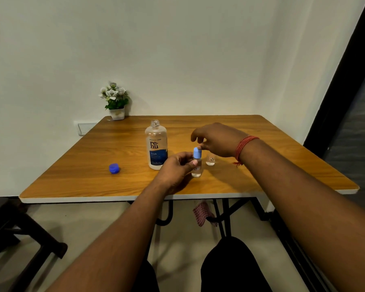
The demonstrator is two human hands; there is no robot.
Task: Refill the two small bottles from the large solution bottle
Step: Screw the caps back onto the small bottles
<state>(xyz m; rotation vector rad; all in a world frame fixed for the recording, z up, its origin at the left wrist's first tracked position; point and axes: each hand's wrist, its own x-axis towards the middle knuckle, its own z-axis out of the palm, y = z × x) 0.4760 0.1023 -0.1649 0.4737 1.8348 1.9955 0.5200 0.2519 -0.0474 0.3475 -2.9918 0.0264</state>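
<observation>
The large solution bottle (156, 145) stands uncapped near the middle of the wooden table (93, 161). Its blue cap (114, 168) lies to the left. My left hand (175, 169) pinches a small clear bottle (196, 170) that stands upright with a light blue cap (197, 152) on it. My right hand (215, 140) hovers just above and right of that cap, its fingers loosely curled and its fingertips close to the cap top; I cannot tell whether they touch it. A second small bottle (210, 160) stands behind, partly hidden under my right hand.
A small potted plant (115, 102) with white flowers sits at the table's far left corner against the wall. A dark chair (19, 228) is at the lower left. A checked cloth (202, 213) hangs under the table near its metal legs.
</observation>
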